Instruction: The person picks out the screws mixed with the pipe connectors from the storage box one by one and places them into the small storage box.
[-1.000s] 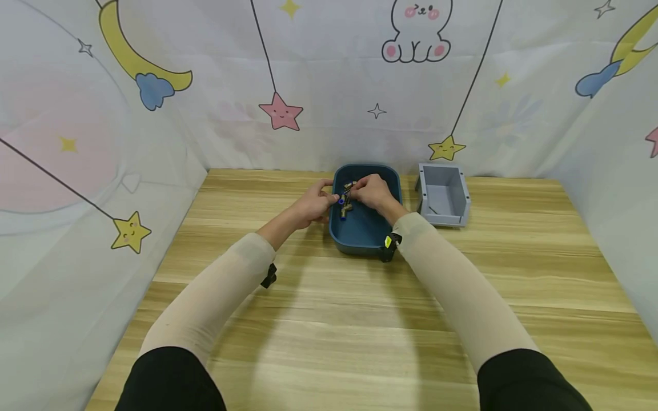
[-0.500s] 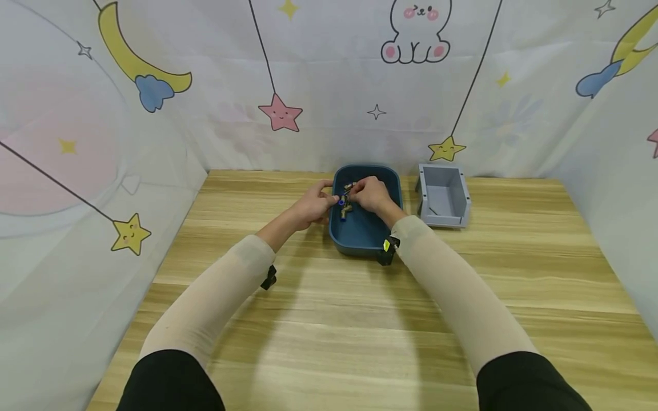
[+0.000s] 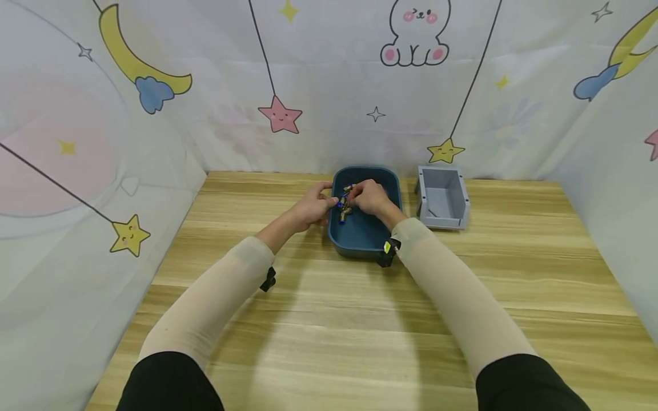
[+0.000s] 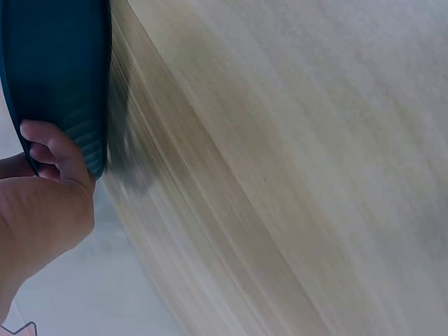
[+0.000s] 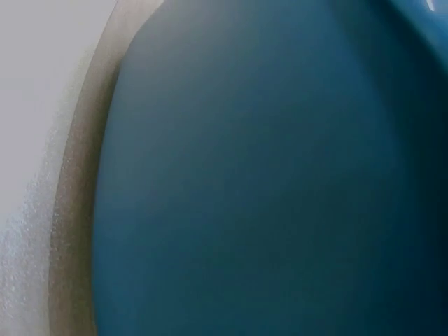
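My left hand (image 3: 311,206) grips the left side of a dark blue plastic bin (image 3: 362,235), its thumb at the rim. In the left wrist view, curled fingers of the left hand (image 4: 52,210) lie against the bin's wall (image 4: 56,70). Inside, along the left side, lies a small heap of brass pipe fittings (image 3: 345,213), some with blue ends. Bent fingers of my right hand (image 3: 372,197) reach into that heap; whether they pinch a piece is hidden. Only the blue bin (image 5: 245,175) fills the right wrist view, with no fingers showing.
Right of the blue bin stands a grey open-front bin (image 3: 443,188), holding one thin dark piece (image 3: 433,213). A patterned white cloth (image 3: 329,137) rises behind the wooden table (image 3: 329,319).
Both hands keep nearly the same place. The right hand's fingertips shift slightly among the fittings. The whole scene sits a little lower in the head view.
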`<state>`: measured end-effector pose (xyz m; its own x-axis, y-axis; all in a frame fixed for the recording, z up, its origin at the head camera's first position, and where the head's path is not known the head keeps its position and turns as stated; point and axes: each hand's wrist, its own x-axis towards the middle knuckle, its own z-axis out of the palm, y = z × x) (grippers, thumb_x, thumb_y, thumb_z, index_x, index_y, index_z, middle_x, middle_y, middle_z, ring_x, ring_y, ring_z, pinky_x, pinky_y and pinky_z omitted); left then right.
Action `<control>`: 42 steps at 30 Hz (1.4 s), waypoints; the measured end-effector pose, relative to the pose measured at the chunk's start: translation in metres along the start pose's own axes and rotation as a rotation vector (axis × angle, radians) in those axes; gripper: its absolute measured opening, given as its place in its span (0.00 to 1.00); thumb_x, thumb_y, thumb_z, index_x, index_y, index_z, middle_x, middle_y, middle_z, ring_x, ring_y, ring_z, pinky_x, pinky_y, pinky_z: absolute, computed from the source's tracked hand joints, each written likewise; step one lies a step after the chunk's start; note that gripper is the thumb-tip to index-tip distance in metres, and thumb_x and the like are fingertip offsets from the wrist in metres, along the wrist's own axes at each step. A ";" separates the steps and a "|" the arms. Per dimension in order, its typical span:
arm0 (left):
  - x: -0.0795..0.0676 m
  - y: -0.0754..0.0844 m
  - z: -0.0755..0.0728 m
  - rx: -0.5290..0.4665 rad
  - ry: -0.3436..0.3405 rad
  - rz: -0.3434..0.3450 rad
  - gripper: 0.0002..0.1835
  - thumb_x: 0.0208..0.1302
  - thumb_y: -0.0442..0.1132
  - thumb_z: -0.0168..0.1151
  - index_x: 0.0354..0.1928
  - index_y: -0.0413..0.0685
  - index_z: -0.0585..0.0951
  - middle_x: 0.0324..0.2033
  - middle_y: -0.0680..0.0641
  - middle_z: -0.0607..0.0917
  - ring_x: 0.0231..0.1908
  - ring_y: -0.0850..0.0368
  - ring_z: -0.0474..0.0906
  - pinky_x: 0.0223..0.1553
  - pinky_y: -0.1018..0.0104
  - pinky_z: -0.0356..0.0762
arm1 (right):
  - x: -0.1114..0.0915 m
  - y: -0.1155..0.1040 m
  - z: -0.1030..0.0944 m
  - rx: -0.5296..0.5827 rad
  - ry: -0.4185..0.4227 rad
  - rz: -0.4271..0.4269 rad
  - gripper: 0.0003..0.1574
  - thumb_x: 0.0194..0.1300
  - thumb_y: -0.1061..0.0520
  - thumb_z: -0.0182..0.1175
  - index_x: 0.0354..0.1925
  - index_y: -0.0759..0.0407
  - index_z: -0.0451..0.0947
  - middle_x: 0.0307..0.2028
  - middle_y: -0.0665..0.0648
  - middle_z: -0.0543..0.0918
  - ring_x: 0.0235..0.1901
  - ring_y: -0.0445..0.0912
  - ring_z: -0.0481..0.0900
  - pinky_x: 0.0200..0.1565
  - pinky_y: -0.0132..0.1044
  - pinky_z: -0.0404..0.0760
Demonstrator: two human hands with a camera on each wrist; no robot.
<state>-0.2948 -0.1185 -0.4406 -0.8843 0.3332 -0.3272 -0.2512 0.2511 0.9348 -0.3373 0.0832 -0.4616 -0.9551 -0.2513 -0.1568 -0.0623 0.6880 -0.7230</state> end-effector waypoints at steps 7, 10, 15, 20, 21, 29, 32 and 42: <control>0.000 0.000 0.000 0.000 0.007 -0.003 0.30 0.86 0.41 0.51 0.83 0.54 0.57 0.60 0.35 0.76 0.39 0.51 0.77 0.40 0.52 0.78 | 0.000 0.000 -0.002 0.010 -0.042 -0.017 0.07 0.72 0.59 0.69 0.44 0.60 0.89 0.46 0.59 0.87 0.45 0.52 0.80 0.50 0.46 0.79; 0.000 0.000 0.001 0.006 0.009 -0.003 0.30 0.86 0.41 0.50 0.83 0.54 0.57 0.61 0.34 0.76 0.40 0.51 0.77 0.40 0.52 0.78 | 0.000 0.001 -0.003 0.004 -0.052 -0.024 0.06 0.72 0.59 0.69 0.43 0.61 0.89 0.45 0.59 0.86 0.43 0.52 0.79 0.48 0.45 0.78; 0.000 0.001 0.002 0.013 0.016 -0.001 0.30 0.86 0.40 0.50 0.83 0.53 0.57 0.60 0.34 0.76 0.37 0.51 0.75 0.38 0.53 0.77 | -0.001 0.000 -0.003 0.008 -0.067 -0.025 0.04 0.72 0.59 0.68 0.41 0.60 0.88 0.43 0.58 0.85 0.41 0.51 0.78 0.45 0.43 0.76; 0.000 0.000 0.001 0.015 0.022 0.005 0.29 0.86 0.39 0.50 0.83 0.53 0.57 0.56 0.35 0.76 0.32 0.53 0.72 0.34 0.57 0.76 | 0.001 0.001 -0.003 -0.003 -0.075 -0.028 0.04 0.72 0.59 0.68 0.40 0.60 0.88 0.42 0.58 0.85 0.40 0.51 0.78 0.44 0.42 0.75; 0.000 0.000 0.001 0.017 0.023 0.004 0.29 0.86 0.40 0.50 0.83 0.53 0.57 0.56 0.35 0.76 0.32 0.53 0.72 0.34 0.58 0.76 | 0.002 0.002 -0.003 -0.007 -0.077 -0.028 0.04 0.73 0.59 0.68 0.41 0.60 0.88 0.42 0.58 0.85 0.40 0.51 0.78 0.44 0.42 0.75; -0.001 0.000 0.003 0.008 0.022 0.000 0.30 0.86 0.41 0.50 0.83 0.53 0.57 0.60 0.32 0.76 0.39 0.50 0.77 0.34 0.58 0.78 | 0.001 0.003 -0.003 -0.001 -0.099 -0.026 0.05 0.74 0.59 0.66 0.40 0.59 0.86 0.41 0.58 0.84 0.40 0.52 0.78 0.44 0.43 0.76; 0.000 0.000 0.004 0.001 0.020 0.005 0.29 0.86 0.40 0.50 0.83 0.52 0.57 0.60 0.32 0.76 0.41 0.49 0.78 0.36 0.56 0.78 | 0.001 0.004 -0.003 -0.015 -0.095 -0.032 0.05 0.74 0.59 0.66 0.38 0.58 0.86 0.40 0.57 0.84 0.39 0.51 0.78 0.43 0.42 0.75; 0.000 0.000 0.004 0.010 0.027 0.002 0.30 0.86 0.39 0.49 0.83 0.52 0.57 0.58 0.35 0.77 0.36 0.52 0.77 0.32 0.60 0.76 | 0.000 0.004 -0.004 -0.007 -0.102 -0.033 0.06 0.75 0.58 0.66 0.40 0.58 0.89 0.44 0.58 0.86 0.42 0.52 0.79 0.48 0.45 0.77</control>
<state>-0.2934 -0.1152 -0.4409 -0.8952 0.3091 -0.3211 -0.2454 0.2598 0.9340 -0.3384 0.0883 -0.4617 -0.9182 -0.3418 -0.2004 -0.0959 0.6824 -0.7246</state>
